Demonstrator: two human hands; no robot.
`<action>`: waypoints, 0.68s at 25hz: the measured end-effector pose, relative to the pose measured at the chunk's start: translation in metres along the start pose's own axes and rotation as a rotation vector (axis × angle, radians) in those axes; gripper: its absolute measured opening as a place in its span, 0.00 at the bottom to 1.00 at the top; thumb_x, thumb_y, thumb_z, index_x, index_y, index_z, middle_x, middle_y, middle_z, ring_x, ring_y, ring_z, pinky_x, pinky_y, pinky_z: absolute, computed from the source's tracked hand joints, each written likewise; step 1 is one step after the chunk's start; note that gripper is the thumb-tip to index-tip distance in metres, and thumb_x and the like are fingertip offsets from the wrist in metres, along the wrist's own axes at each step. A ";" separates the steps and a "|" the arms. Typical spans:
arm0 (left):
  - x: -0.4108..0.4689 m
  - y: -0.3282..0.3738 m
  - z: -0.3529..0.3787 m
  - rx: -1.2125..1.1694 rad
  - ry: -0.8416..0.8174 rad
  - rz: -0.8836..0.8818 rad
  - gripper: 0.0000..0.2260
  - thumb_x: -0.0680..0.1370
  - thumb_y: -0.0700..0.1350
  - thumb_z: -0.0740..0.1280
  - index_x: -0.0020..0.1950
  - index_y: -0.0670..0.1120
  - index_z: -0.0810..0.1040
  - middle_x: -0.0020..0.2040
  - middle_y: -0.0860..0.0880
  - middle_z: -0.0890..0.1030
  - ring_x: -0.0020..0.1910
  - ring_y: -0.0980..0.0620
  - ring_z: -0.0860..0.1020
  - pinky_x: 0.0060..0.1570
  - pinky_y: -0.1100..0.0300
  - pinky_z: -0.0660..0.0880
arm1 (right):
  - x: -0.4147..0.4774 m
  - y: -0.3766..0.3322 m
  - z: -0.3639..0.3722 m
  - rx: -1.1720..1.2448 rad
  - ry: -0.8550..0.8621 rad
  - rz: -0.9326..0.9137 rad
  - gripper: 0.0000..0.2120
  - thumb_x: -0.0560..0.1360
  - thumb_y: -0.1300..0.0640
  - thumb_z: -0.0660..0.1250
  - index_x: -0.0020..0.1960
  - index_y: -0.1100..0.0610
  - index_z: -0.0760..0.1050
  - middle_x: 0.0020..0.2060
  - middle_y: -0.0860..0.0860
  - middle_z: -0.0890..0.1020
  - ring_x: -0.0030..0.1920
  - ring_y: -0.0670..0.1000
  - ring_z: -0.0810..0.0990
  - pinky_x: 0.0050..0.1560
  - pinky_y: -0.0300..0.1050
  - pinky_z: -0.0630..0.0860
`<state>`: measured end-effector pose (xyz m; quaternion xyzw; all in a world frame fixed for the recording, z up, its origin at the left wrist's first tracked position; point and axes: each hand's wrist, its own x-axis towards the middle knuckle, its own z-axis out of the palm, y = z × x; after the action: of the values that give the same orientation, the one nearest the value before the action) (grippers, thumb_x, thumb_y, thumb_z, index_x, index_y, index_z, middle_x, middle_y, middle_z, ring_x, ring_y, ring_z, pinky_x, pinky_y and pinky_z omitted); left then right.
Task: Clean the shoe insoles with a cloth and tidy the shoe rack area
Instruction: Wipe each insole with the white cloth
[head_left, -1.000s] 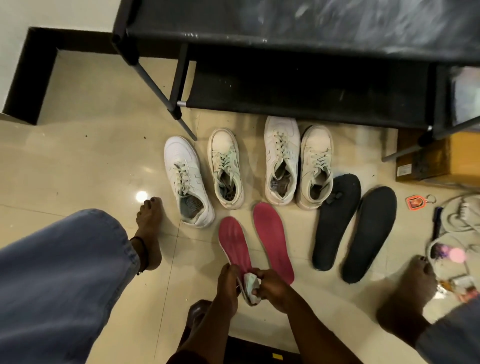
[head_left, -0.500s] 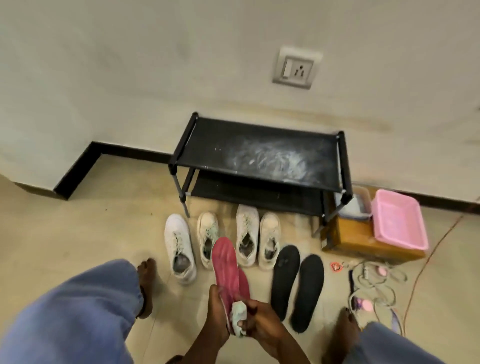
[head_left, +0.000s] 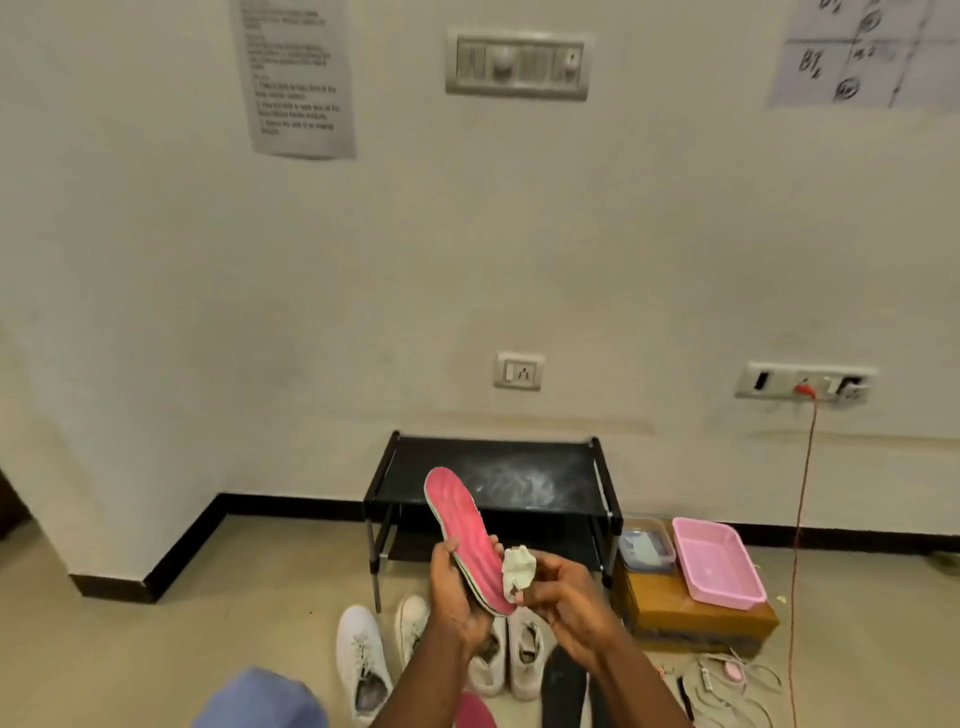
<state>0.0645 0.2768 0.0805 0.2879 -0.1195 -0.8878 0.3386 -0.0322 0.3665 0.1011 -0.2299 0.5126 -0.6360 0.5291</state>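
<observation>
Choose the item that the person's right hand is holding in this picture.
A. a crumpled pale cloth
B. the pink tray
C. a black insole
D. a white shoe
A: the right hand pinches a crumpled pale cloth at the edge of the pink insole, which the left hand grips and holds raised.

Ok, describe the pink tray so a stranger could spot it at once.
Find the black shoe rack against the wall; a brown cardboard box sits on the floor right of it. On the box, the pink tray is the right-hand container, bright and open, unlike the smaller clear tub beside it.
</observation>
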 end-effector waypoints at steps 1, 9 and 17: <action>-0.012 0.003 0.011 0.006 -0.031 0.004 0.20 0.77 0.53 0.55 0.46 0.38 0.76 0.35 0.41 0.78 0.34 0.43 0.79 0.40 0.52 0.75 | -0.009 -0.011 0.004 -0.063 -0.012 -0.035 0.22 0.65 0.82 0.62 0.54 0.66 0.78 0.49 0.59 0.83 0.49 0.55 0.83 0.42 0.43 0.79; -0.051 0.025 0.067 0.025 -0.168 0.006 0.19 0.77 0.51 0.55 0.54 0.38 0.77 0.40 0.38 0.80 0.37 0.42 0.79 0.42 0.52 0.75 | -0.027 -0.086 0.038 -0.348 0.137 -0.254 0.09 0.71 0.68 0.69 0.50 0.60 0.81 0.43 0.55 0.85 0.42 0.51 0.84 0.40 0.40 0.79; -0.033 0.046 0.115 -0.009 -0.255 -0.013 0.17 0.78 0.50 0.57 0.51 0.38 0.78 0.37 0.38 0.80 0.34 0.42 0.81 0.35 0.51 0.80 | -0.001 -0.141 0.058 -0.971 0.285 -0.471 0.11 0.74 0.59 0.68 0.55 0.56 0.80 0.48 0.50 0.83 0.44 0.43 0.80 0.41 0.25 0.72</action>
<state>0.0408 0.2672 0.2058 0.1720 -0.1558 -0.9199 0.3161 -0.0452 0.3317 0.2485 -0.4673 0.7480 -0.4527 0.1314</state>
